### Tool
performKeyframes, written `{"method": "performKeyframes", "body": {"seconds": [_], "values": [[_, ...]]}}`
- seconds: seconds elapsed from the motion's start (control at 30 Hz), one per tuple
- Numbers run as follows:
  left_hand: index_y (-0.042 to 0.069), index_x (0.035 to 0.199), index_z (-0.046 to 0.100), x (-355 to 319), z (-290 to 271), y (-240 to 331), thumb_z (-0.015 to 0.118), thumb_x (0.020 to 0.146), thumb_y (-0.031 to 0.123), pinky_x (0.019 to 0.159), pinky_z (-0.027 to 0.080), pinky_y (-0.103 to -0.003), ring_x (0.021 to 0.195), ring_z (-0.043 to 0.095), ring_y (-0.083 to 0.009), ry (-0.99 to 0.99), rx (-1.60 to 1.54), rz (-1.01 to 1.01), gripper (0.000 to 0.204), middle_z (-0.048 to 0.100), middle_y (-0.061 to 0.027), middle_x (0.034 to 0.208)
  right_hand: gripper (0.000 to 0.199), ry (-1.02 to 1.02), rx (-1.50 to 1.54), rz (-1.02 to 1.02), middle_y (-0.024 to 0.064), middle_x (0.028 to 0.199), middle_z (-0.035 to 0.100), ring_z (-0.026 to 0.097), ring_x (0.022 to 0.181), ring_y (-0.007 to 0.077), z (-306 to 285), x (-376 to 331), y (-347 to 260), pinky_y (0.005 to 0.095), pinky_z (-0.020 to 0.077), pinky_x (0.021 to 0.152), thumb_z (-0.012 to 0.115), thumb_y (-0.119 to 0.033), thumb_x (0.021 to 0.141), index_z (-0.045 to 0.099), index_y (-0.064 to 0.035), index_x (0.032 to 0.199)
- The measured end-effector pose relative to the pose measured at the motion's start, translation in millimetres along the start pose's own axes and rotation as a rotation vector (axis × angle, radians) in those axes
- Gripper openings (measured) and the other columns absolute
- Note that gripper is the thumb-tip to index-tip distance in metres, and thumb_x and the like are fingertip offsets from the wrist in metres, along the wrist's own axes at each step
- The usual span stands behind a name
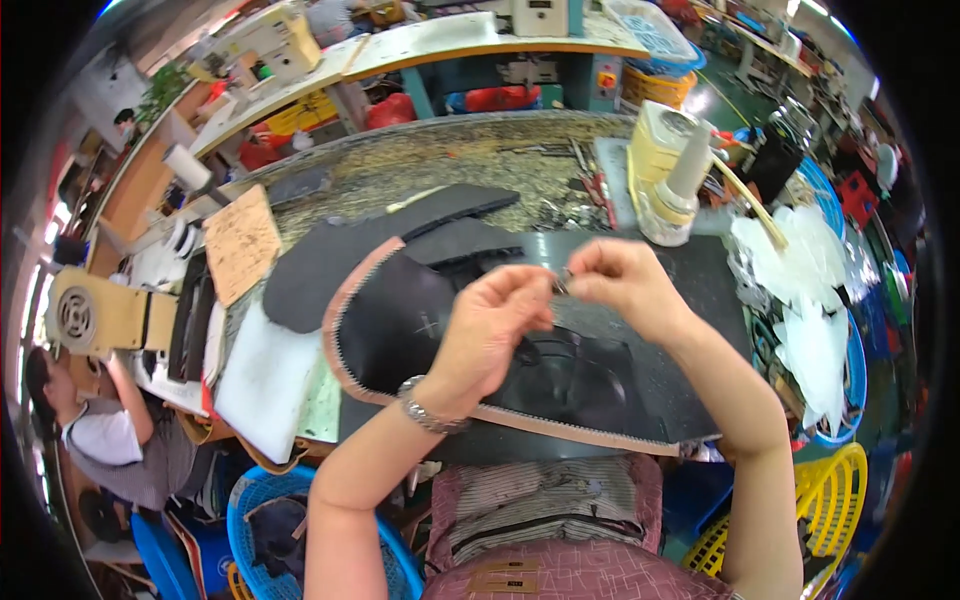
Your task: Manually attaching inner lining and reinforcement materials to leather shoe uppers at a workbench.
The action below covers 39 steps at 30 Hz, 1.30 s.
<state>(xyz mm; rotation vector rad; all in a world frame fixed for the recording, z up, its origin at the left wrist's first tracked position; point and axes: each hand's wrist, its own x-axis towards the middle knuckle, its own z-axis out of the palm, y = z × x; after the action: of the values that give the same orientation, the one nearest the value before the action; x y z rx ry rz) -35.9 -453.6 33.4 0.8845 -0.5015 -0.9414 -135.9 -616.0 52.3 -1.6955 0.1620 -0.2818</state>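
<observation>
Above the black shoe upper (420, 320) spread on our work board, we hold both hands together at chest height. Our left hand (495, 325), with a metal watch (428, 408) at the wrist, has its fingers curled in and pinched toward the thumb; our right hand (625, 280) meets it from the other side, its fingertips also closed. Between them sits a small pale part (562, 285), too tiny for us to tell what it is, and both hands seem clamped on it rather than on the leather. The upper itself lies flat beneath, its tan zigzag-cut edge (345, 300) running down the left and along the near side, with a second black leather piece (330, 265) tucked under it at the far left.

We judge that we are in the fiddly preparing step: readying the small part with our fingertips before it goes to the upper. The next move, as we read it, calls for a steady pinch and a short, careful lowering to the leather, with one hand freed to hold the piece flat.

Around us stand a pale glue bottle with a cone nozzle (675, 175) beyond the right hand, a heap of clear white cut pieces (805, 290) to the right, a white foam pad (265, 375) to the left, and a yellow basket (835, 505) near our right elbow. Another person (100, 430) works at lower left
</observation>
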Motion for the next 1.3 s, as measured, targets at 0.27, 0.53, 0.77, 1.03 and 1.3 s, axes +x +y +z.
{"method": "performKeyframes", "body": {"seconds": [0.27, 0.53, 0.77, 1.03, 1.3], "values": [[0.003, 0.089, 0.056, -48.7, 22.2, -0.1, 0.061, 0.085, 0.011, 0.054, 0.044, -0.021, 0.059, 0.054, -0.0093, -0.206, -0.167, -0.203, 0.011, 0.058, -0.0036, 0.074, 0.014, -0.100, 0.362, -0.132, 0.0017, 0.085, 0.054, 0.051, 0.077, 0.0076, 29.0, -56.3, -1.8, 0.0208, 0.0419, 0.066, 0.067, -0.003, 0.075, 0.056, -0.0013, 0.084], [0.004, 0.079, 0.054, -91.2, 36.0, 7.3, 0.064, 0.083, 0.015, 0.048, 0.040, -0.019, 0.055, 0.051, -0.0069, -0.306, -0.162, -0.186, 0.016, 0.055, -0.0006, 0.069, 0.025, -0.006, -0.287, -0.715, 0.0028, 0.069, 0.058, 0.057, 0.061, 0.0192, 50.0, -85.8, -30.7, 0.0291, 0.0442, 0.053, 0.077, -0.009, 0.059, 0.057, -0.0075, 0.073], [0.006, 0.081, 0.052, -118.0, 52.2, -12.8, 0.061, 0.085, 0.015, 0.046, 0.035, -0.018, 0.051, 0.045, -0.0048, -0.216, -0.404, -0.168, 0.014, 0.050, 0.0022, 0.064, 0.022, 0.055, -0.258, -0.873, 0.0060, 0.071, 0.058, 0.056, 0.061, 0.0203, 63.5, -105.2, -30.5, 0.0297, 0.0448, 0.054, 0.075, -0.005, 0.063, 0.058, -0.0049, 0.078], [0.005, 0.076, 0.049, -139.9, 61.1, -16.6, 0.060, 0.086, 0.013, 0.047, 0.034, -0.019, 0.053, 0.043, -0.0056, -0.150, -0.391, -0.076, 0.017, 0.051, -0.0019, 0.071, 0.026, 0.192, -0.218, -0.878, 0.0054, 0.075, 0.059, 0.059, 0.066, 0.0211, 85.2, -125.3, -21.4, 0.0296, 0.0464, 0.058, 0.075, -0.003, 0.060, 0.059, -0.0042, 0.081], [0.002, 0.075, 0.056, -133.9, 38.8, -9.2, 0.062, 0.080, 0.005, 0.049, 0.035, -0.017, 0.058, 0.046, -0.0041, -0.100, 0.379, -0.226, 0.009, 0.055, -0.0015, 0.077, 0.021, 0.087, -0.271, -0.533, 0.0067, 0.078, 0.057, 0.057, 0.071, 0.0235, 82.5, -148.2, 3.6, 0.0327, 0.0459, 0.062, 0.073, -0.003, 0.064, 0.058, -0.0037, 0.079]]}}
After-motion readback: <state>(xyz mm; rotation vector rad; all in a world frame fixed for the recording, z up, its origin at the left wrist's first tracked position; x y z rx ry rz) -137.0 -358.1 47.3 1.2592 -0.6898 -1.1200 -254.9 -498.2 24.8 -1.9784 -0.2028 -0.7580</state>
